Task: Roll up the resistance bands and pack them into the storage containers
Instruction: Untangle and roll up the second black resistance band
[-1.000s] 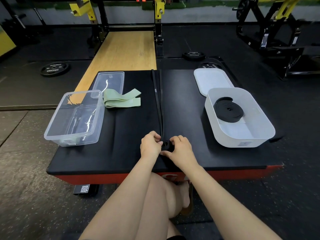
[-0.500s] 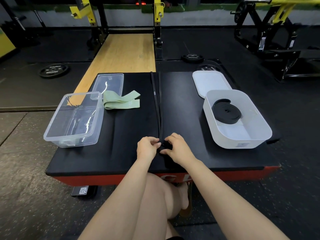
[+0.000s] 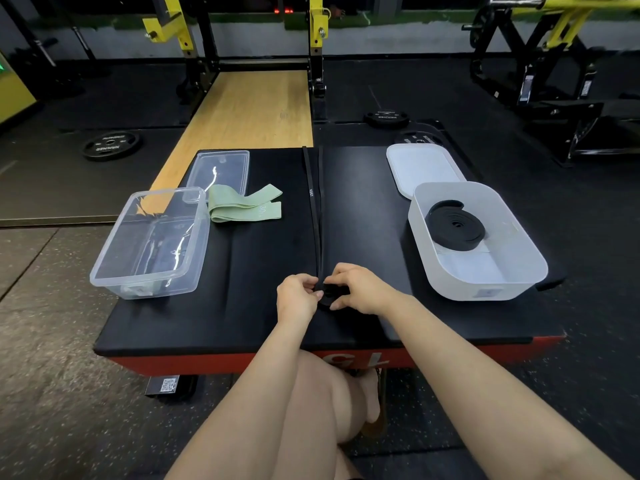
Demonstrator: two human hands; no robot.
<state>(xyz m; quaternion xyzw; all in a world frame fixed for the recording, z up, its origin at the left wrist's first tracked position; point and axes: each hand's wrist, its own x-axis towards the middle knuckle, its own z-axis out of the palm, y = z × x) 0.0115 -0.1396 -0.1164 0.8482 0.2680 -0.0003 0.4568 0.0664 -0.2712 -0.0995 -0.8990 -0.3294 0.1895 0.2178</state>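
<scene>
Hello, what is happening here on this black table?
A person is rolling a long black resistance band from its near end, with the left hand and right hand both pinching the small roll. Another black band lies already coiled in the white container. A green band lies unrolled beside the clear container, which holds no band.

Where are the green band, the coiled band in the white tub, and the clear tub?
green band [image 3: 246, 206]: head view, middle of the folded fabric.
coiled black band [image 3: 455, 229]: head view, top of the coil.
clear tub [image 3: 143, 289]: head view, near wall.
</scene>
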